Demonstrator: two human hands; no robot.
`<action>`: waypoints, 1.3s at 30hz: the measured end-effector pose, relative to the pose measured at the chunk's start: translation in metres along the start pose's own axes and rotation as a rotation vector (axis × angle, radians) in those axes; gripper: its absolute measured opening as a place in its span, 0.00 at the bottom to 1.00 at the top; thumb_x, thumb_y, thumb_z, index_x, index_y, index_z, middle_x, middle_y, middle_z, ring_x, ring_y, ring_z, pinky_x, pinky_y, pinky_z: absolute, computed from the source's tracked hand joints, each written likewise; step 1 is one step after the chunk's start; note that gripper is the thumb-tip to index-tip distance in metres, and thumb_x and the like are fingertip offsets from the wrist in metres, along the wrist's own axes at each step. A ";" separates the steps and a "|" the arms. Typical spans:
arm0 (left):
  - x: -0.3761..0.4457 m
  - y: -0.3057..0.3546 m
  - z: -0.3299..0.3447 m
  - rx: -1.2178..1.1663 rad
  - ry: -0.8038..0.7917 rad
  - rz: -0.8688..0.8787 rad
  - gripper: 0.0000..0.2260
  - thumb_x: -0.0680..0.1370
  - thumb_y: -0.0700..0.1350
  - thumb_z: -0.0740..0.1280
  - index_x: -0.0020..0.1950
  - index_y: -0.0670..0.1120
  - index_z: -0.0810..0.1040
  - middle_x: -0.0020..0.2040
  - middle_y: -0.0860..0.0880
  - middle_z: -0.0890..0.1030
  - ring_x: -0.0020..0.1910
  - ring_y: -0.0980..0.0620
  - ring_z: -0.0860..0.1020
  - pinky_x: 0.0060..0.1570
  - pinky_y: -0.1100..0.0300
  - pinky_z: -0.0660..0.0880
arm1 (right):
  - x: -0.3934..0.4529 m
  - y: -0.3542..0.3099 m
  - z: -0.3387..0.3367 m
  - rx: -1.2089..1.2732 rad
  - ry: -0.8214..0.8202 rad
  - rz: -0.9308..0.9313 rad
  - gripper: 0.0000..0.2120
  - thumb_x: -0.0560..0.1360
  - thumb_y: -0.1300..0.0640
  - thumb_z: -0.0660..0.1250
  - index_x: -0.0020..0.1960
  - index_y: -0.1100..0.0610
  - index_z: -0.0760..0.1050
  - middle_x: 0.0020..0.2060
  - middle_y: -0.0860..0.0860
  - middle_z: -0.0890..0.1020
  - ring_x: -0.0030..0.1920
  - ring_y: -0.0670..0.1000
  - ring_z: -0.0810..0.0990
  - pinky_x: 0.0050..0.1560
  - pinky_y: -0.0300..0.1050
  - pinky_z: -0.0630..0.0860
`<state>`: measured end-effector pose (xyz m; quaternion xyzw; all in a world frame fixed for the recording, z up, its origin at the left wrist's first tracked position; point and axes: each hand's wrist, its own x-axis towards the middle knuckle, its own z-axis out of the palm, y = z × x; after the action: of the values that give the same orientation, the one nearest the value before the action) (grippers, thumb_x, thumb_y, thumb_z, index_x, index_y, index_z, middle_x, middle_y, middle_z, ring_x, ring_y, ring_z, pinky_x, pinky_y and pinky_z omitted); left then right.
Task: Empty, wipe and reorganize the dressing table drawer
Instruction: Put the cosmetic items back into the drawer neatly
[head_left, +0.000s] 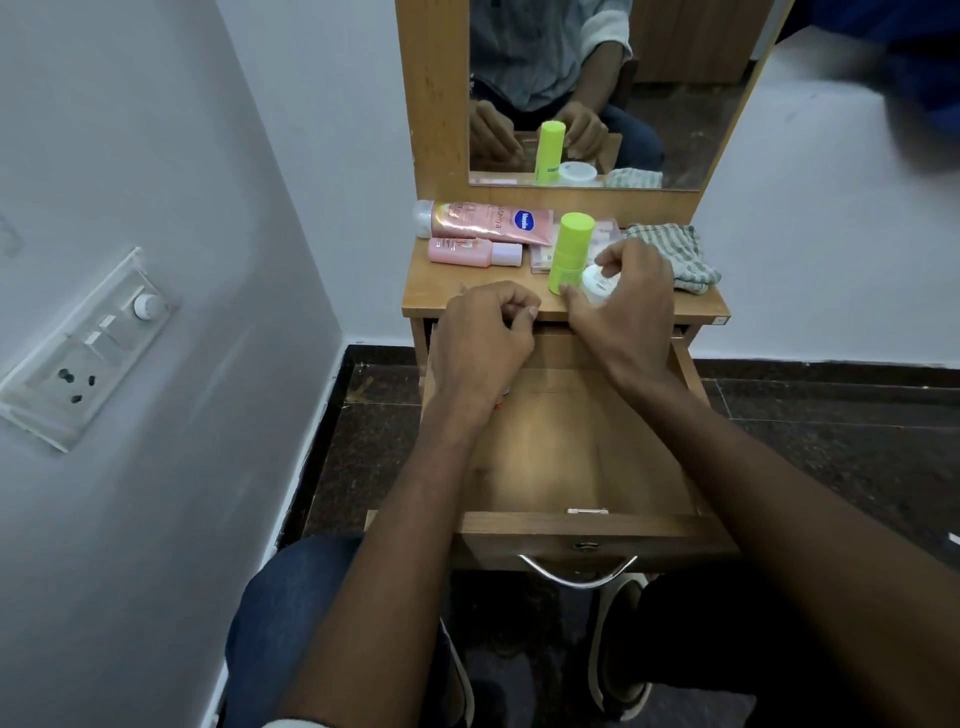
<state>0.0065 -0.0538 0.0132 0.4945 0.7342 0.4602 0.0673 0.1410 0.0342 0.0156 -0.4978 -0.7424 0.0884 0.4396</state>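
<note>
Your right hand (621, 301) curls around the white jar (597, 285) on the tabletop (441, 291), your left hand (483, 338) is curled with nothing visible inside, so the emptied drawer (571, 441) probably needs wiping next with the cloth (675, 254).

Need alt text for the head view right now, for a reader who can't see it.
A person's right hand grips a small white round jar on a wooden dressing table top, beside an upright lime-green bottle. The left hand is curled above the open, nearly bare wooden drawer. Pink tubes and a striped cloth lie behind.

Bare forearms, blue jeans (291, 597), white-edged shoes (618, 649).
</note>
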 end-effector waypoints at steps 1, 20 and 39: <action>0.000 0.001 0.002 -0.001 0.014 0.008 0.06 0.80 0.48 0.73 0.54 0.56 0.87 0.42 0.61 0.85 0.41 0.59 0.83 0.56 0.49 0.83 | 0.007 0.002 0.001 -0.022 -0.013 -0.012 0.21 0.70 0.47 0.78 0.56 0.55 0.74 0.51 0.50 0.78 0.53 0.51 0.73 0.49 0.40 0.66; -0.001 0.000 -0.002 -0.074 -0.001 0.221 0.21 0.78 0.62 0.73 0.65 0.51 0.83 0.55 0.56 0.85 0.51 0.55 0.81 0.49 0.53 0.81 | -0.015 -0.002 -0.001 0.028 -0.130 -0.312 0.10 0.69 0.54 0.72 0.48 0.58 0.80 0.43 0.52 0.79 0.46 0.53 0.72 0.45 0.48 0.69; -0.002 -0.039 -0.025 -0.117 0.059 -0.047 0.16 0.84 0.59 0.64 0.46 0.52 0.86 0.38 0.59 0.86 0.34 0.57 0.83 0.40 0.48 0.83 | -0.063 0.003 0.015 -0.033 -0.588 0.090 0.12 0.66 0.50 0.79 0.41 0.56 0.82 0.36 0.51 0.84 0.39 0.54 0.82 0.37 0.48 0.75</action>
<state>-0.0322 -0.0736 -0.0021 0.4586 0.7191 0.5151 0.0855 0.1392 -0.0111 -0.0301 -0.4903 -0.8163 0.2364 0.1931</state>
